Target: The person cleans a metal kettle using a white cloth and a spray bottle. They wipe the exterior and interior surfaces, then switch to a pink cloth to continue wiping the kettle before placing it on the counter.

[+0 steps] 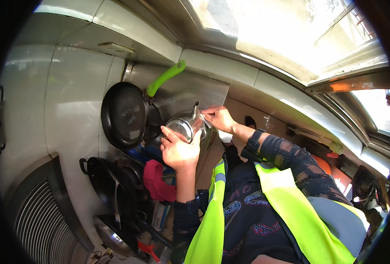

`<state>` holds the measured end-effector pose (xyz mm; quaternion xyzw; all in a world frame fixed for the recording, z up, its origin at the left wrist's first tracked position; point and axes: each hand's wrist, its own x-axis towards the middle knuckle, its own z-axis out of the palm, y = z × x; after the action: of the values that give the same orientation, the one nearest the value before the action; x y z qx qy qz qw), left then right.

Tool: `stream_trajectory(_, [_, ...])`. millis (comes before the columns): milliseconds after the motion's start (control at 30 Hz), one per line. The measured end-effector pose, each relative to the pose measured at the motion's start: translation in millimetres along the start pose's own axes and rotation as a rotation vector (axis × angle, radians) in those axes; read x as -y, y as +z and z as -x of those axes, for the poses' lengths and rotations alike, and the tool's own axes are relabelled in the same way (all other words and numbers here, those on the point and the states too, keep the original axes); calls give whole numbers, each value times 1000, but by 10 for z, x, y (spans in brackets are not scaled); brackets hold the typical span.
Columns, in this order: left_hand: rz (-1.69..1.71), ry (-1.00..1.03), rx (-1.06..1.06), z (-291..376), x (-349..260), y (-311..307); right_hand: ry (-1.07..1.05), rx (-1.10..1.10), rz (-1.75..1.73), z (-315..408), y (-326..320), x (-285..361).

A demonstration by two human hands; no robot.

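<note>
A shiny kettle (199, 124) with a short upright spout sits over the metal worktop in front of me. My left hand (180, 153) holds it by the near, round side, with the thumb and fingers spread around the rim. My right hand (218, 118) is at the opposite side, close to the spout, its fingers pinching a white cloth (208, 122) pressed to the kettle. Most of that cloth is hidden behind the fingers. To the left, a black frying pan (125, 115) with a bright green handle (164, 79) leans upright against the tiled wall.
A black wok (106, 184), other pans and a steel bowl (114, 236) crowd the lower left beside a red cloth (157, 181). A ridged metal panel (50, 214) stands at far left. A tiled ledge (221, 64) runs under the bright window.
</note>
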<state>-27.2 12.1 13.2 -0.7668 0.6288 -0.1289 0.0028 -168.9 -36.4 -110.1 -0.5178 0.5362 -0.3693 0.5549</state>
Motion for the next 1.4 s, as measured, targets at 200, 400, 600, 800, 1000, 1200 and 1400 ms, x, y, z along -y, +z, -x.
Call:
stream_trajectory(200, [-42, -3, 27, -36, 12, -1, -192, 4, 0, -27, 15, -37])
stream_trajectory(400, [-58, 11, 125, -45, 33, -5, -288, -14, 19, 65, 28, -72])
stream_trajectory(600, [-81, 27, 126, -65, 43, -1, -196, 135, 62, -397, 83, -24])
stream_trajectory(800, [-75, 38, 72, -52, 40, -16, -139, 100, -118, 93, 27, -67])
stream_trajectory(1000, [-77, 51, 95, -52, 62, -1, -164, 35, 17, -174, 89, 3])
stream_trajectory(1200, [-78, 43, 68, -40, 52, -11, -231, 46, -1, 101, 34, -15])
stream_trajectory(1400, [-70, 53, 54, -40, 52, -22, -274, 0, 121, -45, 53, 105])
